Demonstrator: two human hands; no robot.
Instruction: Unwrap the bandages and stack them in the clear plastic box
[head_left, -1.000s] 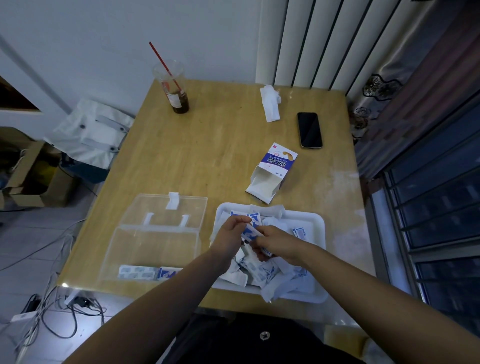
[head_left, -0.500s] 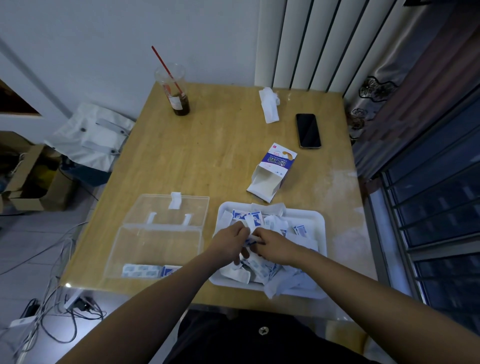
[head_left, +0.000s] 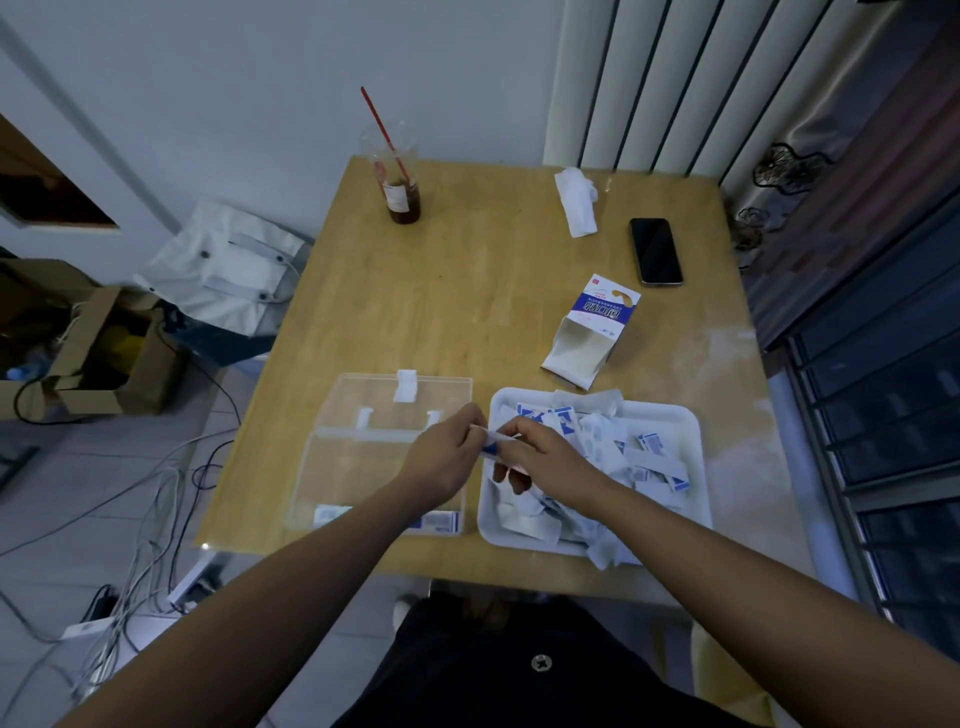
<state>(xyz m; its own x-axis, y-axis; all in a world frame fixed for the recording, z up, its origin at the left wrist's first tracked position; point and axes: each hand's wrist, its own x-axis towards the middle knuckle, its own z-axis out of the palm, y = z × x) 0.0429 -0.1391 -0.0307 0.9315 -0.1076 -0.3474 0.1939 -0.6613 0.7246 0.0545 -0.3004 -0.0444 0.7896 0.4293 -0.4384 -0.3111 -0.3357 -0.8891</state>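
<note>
The left hand (head_left: 447, 457) and right hand (head_left: 540, 460) each had a tight grip on a small blue-and-white wrapped bandage (head_left: 491, 447) at the white plastic tray's (head_left: 693, 447) 9 o'clock edge. This looked like the peeling step; next it probably needed pulling open.

A white-and-blue wrapped bandage (head_left: 490, 447) is pinched between the left hand (head_left: 441, 460) and the right hand (head_left: 545, 457). The clear plastic box (head_left: 363, 467) lies open, its lid flat at 12 o'clock, with a few stacked bandages (head_left: 440, 521) along its 6 o'clock wall. At its 3 o'clock, loose bandages (head_left: 613, 452) heap in a white tray (head_left: 670, 411).
</note>
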